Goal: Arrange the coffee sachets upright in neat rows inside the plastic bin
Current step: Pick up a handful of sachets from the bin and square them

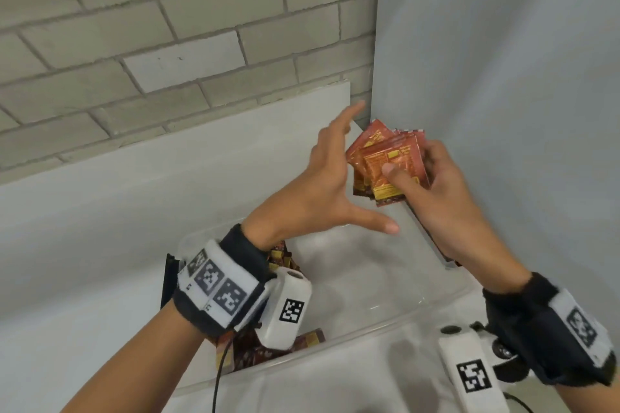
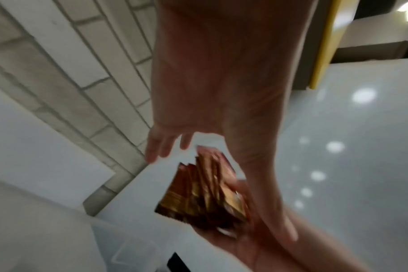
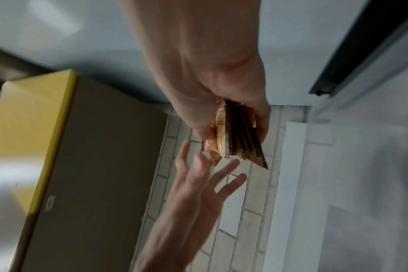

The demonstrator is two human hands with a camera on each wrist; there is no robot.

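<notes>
My right hand (image 1: 432, 184) grips a fanned stack of red-orange coffee sachets (image 1: 391, 164), thumb pressed on the front one, held in the air above the far right corner of the clear plastic bin (image 1: 385, 318). The same stack (image 2: 205, 191) shows edge-on in the left wrist view and dark (image 3: 235, 136) in the right wrist view. My left hand (image 1: 335, 184) is open with fingers spread, just left of the stack, not holding it. More sachets (image 1: 278, 345) lie inside the bin's left end, partly hidden by my left wrist.
The bin sits on a white table (image 1: 84, 245) in a corner between a grey brick wall (image 1: 151, 27) and a pale side wall (image 1: 503, 77). A white board (image 1: 268, 117) leans against the bricks. The bin's middle floor (image 1: 362, 271) is bare.
</notes>
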